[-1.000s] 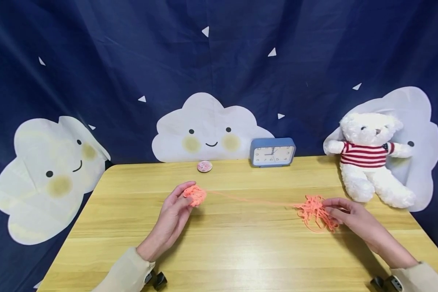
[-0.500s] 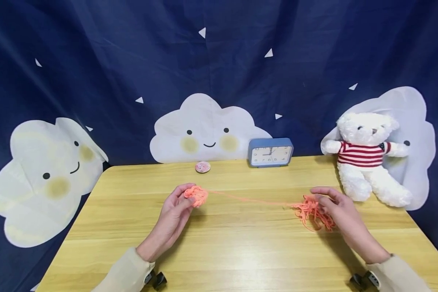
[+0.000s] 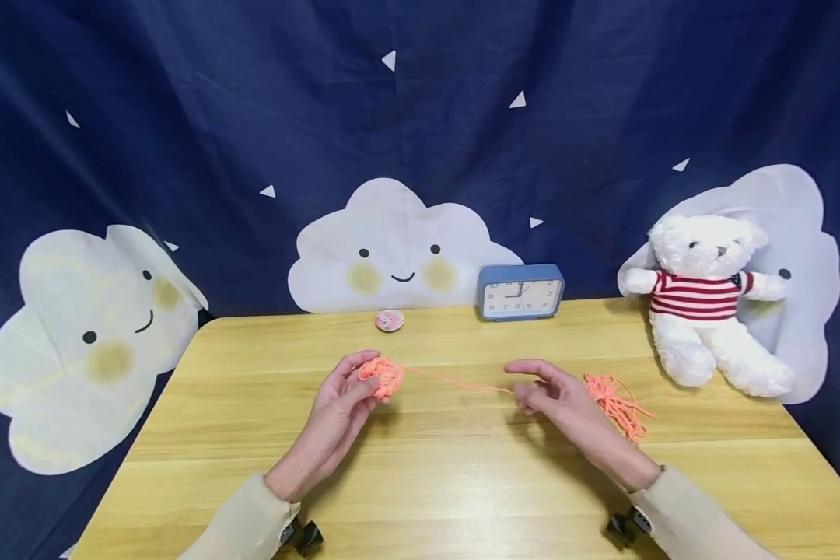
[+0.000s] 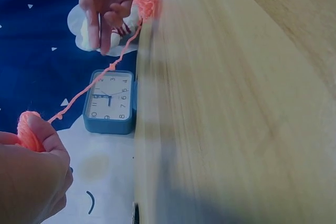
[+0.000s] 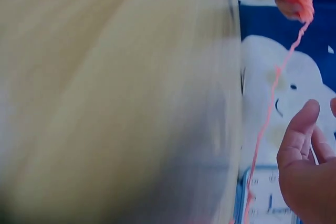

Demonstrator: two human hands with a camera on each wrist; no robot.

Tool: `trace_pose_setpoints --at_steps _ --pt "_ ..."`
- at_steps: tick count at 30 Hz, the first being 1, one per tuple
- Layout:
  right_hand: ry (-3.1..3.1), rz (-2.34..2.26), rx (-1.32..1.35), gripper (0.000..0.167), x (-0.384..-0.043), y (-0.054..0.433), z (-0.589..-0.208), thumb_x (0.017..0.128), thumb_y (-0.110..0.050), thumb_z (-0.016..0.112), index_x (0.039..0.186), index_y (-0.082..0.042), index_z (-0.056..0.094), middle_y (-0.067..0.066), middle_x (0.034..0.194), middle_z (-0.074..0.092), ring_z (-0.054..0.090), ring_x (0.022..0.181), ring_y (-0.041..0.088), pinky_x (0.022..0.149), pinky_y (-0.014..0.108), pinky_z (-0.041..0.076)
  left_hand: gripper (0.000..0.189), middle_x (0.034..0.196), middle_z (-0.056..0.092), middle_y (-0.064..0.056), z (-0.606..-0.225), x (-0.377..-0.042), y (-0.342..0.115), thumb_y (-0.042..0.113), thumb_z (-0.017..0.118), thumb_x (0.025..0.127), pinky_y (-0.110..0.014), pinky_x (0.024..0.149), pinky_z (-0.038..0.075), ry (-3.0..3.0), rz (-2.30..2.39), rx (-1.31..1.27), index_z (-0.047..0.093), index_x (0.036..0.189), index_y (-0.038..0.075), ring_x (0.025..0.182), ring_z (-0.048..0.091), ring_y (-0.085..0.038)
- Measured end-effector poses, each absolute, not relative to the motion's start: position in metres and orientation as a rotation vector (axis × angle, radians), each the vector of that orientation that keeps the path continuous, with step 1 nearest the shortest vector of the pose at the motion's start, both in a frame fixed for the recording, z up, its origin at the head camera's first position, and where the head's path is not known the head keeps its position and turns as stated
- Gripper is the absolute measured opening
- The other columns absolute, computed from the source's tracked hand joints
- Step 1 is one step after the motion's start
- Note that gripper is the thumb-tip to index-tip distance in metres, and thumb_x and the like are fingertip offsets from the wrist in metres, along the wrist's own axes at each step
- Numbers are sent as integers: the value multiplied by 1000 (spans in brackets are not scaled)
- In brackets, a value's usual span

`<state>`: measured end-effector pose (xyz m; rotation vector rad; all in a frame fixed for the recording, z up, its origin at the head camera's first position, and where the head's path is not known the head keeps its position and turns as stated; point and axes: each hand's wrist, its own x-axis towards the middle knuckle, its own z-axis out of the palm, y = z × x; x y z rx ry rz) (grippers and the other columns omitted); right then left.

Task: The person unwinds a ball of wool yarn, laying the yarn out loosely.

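My left hand (image 3: 332, 428) holds a small wound bundle of orange yarn (image 3: 385, 378) above the table, thumb pressed on it. A single strand of yarn (image 3: 455, 380) runs from the bundle to the right. Close by this strand is my right hand (image 3: 567, 404), its fingers loosely spread in the head view. In the right wrist view the strand (image 5: 262, 124) passes beside the thumb (image 5: 302, 129), outside the gap between thumb and fingers. Behind the right wrist lies a loose heap of orange yarn (image 3: 619, 408), partly hidden by the hand.
On the wooden table (image 3: 420, 482) a blue alarm clock (image 3: 520, 292) stands at the back edge. A round pink patterned disc (image 3: 390, 320) lies left of it. A white teddy bear (image 3: 696, 299) in a striped shirt sits at the back right, before a dark blue cloud-print curtain (image 3: 266, 101).
My right hand has moved left, from the loose yarn heap to partway along the strand. The left hand still holds the bundle, nearly in the same place.
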<state>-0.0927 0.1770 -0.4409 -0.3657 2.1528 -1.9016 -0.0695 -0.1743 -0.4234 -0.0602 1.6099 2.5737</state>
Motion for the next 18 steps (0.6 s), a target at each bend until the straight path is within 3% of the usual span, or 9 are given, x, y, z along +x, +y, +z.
trace_pose_setpoints --at_steps 5,8,12,15,18 --pt "2113 -1859 -412 45 -99 154 -446 101 -2 69 145 5 60 28 106 70 72 102 33 85 29 60 45 124 59 -13 -423 -70 -175 -14 52 104 -26 80 59 1608 2562 -49 45 148 -5 100 61 -21" --pt "2075 -1866 -424 48 -99 141 -449 98 -1 71 144 6 60 32 120 70 73 108 37 88 29 61 47 122 60 -12 -424 -70 -175 -14 52 104 -26 80 59 1612 2551 -38 44 150 -6 99 60 -20" --pt "2047 -1852 -445 49 -100 127 -451 99 -4 75 144 6 59 32 135 65 74 99 39 83 32 63 49 120 60 -10 -423 -70 -177 -13 53 104 -26 81 59 1624 2535 -13 42 151 -7 99 61 -20" --pt "2051 -1833 -444 44 -101 120 -451 101 -7 76 139 7 62 29 130 67 73 94 36 79 34 64 48 119 60 -9 -423 -71 -177 -12 55 104 -26 81 59 1632 2526 -8 44 151 -5 98 61 -20" --pt "2067 -1823 -438 34 -102 119 -448 104 -9 74 131 10 66 28 115 71 72 91 31 77 33 64 49 119 60 -9 -422 -71 -177 -11 56 104 -25 81 59 1638 2526 -18 45 151 -4 97 60 -19"
